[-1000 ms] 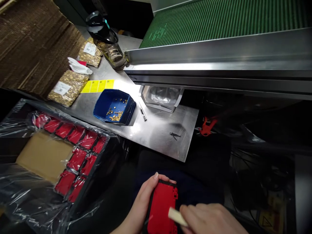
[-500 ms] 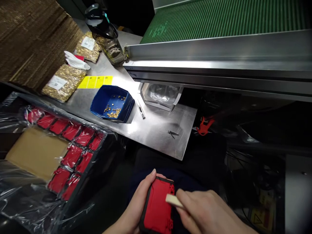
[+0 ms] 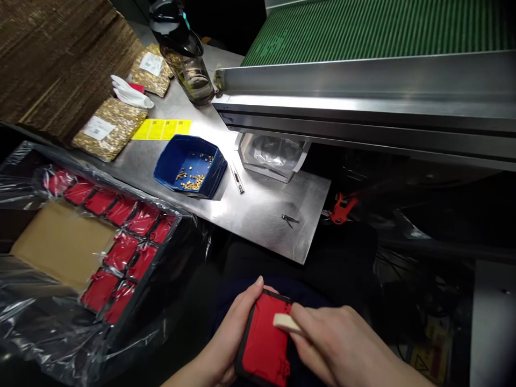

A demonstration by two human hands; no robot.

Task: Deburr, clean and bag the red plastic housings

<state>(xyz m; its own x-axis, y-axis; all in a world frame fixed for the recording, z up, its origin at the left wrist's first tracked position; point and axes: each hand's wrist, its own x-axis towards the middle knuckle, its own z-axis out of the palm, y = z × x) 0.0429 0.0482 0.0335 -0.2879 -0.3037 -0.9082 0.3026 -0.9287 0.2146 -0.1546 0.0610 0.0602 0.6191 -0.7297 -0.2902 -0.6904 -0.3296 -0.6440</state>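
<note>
Low in the view, my left hand (image 3: 229, 336) is wrapped round the left side of a red and black plastic case (image 3: 264, 338), its thumb along the upper left edge. My right hand (image 3: 332, 338) closes on a flat, pale stick (image 3: 285, 322), whose blunt end lies over the red face near the case's right side. Red hinge-like parts run along that right edge. The right fingers hide the rest of the stick. The underside of the case is hidden.
A metal table (image 3: 258, 215) holds a blue bin (image 3: 189, 169) of small brass-coloured pieces, a pen-like knife (image 3: 236, 177), nail clippers (image 3: 289, 219) and a bottle (image 3: 187, 64). Left is a plastic-lined crate with several red cases (image 3: 121, 251). A green conveyor (image 3: 363, 32) stands beyond.
The camera view has shifted slightly, so the table things sit a little further right. Both hands keep their hold; the stick stays over the case's right side.
</note>
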